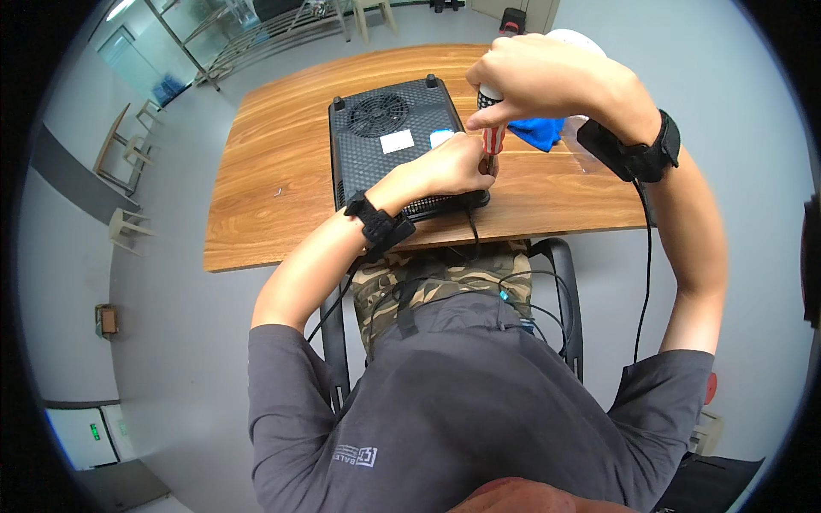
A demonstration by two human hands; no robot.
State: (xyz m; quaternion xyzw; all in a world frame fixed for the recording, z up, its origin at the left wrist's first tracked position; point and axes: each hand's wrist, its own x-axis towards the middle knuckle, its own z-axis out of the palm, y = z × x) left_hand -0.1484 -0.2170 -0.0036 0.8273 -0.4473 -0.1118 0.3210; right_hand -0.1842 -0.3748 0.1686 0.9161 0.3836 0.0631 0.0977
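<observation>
A flat black appliance (369, 141) with a round fan grille, small feet and a power cord lies underside up on the wooden table; it looks like an induction cooker. My right hand (534, 75) is closed round the handle of a screwdriver (493, 141), which has a red-and-white lower part and points steeply down at the appliance's near right corner. Low on the metal shaft, the fingers of my left hand (457, 164) are pinched together, the wrist passing over the appliance's near edge. The screwdriver's tip is hidden behind those fingers.
A blue cloth (539, 134) and clear plastic (583, 158) lie right of the appliance. Behind my right hand a round white thing (581, 38) shows partly. Tiny metal pieces, perhaps screws (279, 191), rest at the table's left. The black cord (473, 231) hangs off the near edge.
</observation>
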